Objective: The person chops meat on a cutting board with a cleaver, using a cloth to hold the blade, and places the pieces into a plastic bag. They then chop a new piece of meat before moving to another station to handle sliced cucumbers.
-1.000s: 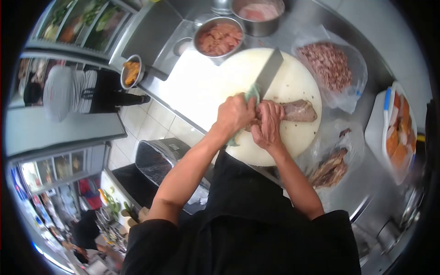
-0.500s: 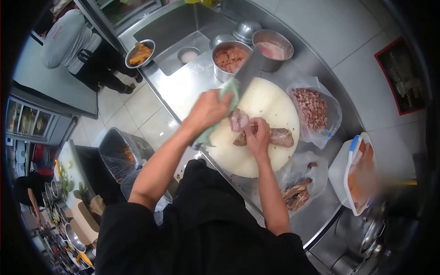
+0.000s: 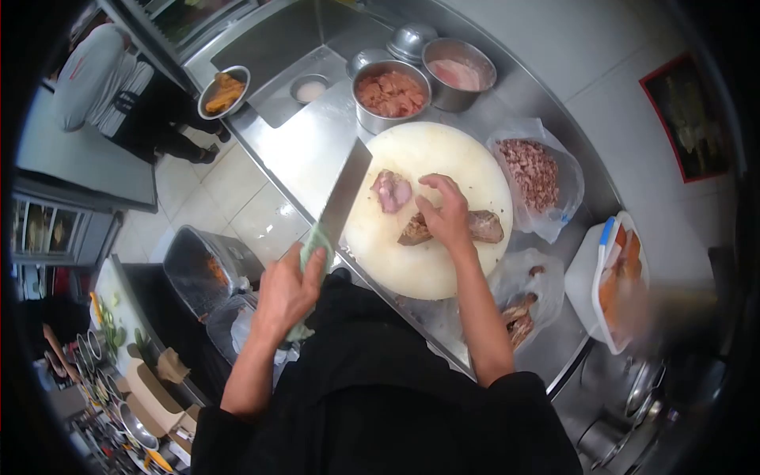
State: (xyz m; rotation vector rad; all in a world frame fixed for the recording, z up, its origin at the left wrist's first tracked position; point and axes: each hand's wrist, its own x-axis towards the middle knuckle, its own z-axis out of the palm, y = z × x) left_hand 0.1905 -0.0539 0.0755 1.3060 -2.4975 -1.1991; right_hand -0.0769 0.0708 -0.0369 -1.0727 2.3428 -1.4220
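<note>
My left hand (image 3: 286, 297) grips a cleaver (image 3: 346, 192) by its handle, with a green cloth (image 3: 318, 247) around the grip. The blade points up past the left edge of a round white cutting board (image 3: 443, 273). Over the board is my right hand (image 3: 446, 210), thumb and fingers apart, just above or lightly touching a long browned piece of meat (image 3: 484, 226). Part of that meat is hidden under the hand. A smaller pinkish piece (image 3: 391, 191) lies to its left, touched by neither hand.
Behind the board stand a pot of cut meat (image 3: 390, 95) and another pot (image 3: 457, 74). Bags of chopped meat (image 3: 529, 178) and larger pieces (image 3: 518, 317) lie right, beside a white tub (image 3: 590, 285). A bin (image 3: 207, 265) and a person (image 3: 103, 79) are left.
My left hand has drawn the cleaver back, down and left, off the board. My right hand's fingers have spread and moved off the pink piece, which now lies free.
</note>
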